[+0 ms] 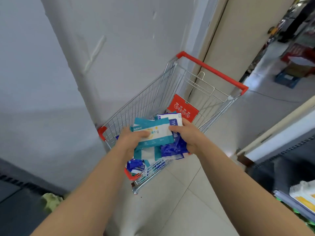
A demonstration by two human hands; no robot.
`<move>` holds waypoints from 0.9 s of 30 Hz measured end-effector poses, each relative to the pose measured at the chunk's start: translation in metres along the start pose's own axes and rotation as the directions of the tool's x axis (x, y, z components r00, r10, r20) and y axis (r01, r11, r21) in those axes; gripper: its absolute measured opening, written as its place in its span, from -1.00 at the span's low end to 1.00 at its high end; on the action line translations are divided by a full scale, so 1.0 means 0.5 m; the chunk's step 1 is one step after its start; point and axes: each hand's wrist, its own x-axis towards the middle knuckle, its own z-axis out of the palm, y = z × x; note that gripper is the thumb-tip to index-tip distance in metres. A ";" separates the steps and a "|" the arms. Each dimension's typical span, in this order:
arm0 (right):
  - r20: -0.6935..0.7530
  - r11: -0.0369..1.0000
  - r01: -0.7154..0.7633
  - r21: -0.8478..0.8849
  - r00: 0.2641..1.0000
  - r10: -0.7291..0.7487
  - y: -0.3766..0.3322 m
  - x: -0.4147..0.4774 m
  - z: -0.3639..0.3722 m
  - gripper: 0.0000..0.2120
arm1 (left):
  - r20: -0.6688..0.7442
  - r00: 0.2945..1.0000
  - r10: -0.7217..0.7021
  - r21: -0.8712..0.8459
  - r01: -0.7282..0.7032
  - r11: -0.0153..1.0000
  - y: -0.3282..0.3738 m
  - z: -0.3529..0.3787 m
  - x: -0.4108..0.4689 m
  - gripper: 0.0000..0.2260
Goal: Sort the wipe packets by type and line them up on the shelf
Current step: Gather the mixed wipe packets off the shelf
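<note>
Left hand (132,139) gripping teal-and-white wipe packets (158,135); right hand (188,133) gripping blue packets (170,149) at their 3 o'clock, all hovering over cart (144,103). Beneath, loose packets (136,166) lying half hidden; print blurring, unreadable.

Over a wire shopping cart (153,99), the left hand (131,140) grips teal-and-white wipe packets (153,133) while the right hand (189,135) holds blue packets (172,147); more packets (136,166) lie in the cart.

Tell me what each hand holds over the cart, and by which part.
The left hand grips the teal-and-white wipe packets at their left end, thumb on top. The right hand grips the blue wipe packets along their right edge.
</note>
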 end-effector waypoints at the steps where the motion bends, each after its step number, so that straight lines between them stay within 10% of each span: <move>1: 0.020 1.000 -0.020 -0.002 1.000 0.020 -0.002 0.037 0.005 -0.70 | -0.009 1.000 -0.018 -0.002 0.018 1.000 0.001 0.000 0.033 -0.74; 18: 0.343 0.918 -0.355 -0.176 0.852 0.395 0.282 0.600 0.136 -0.63 | -0.262 0.930 -0.258 -0.009 0.265 0.964 -0.260 -0.099 0.536 -0.73; 27: 0.210 0.618 -0.342 -0.708 0.734 0.646 0.414 0.701 0.144 -0.72 | -0.262 0.922 -0.285 0.403 0.373 0.836 -0.356 -0.139 0.634 -0.49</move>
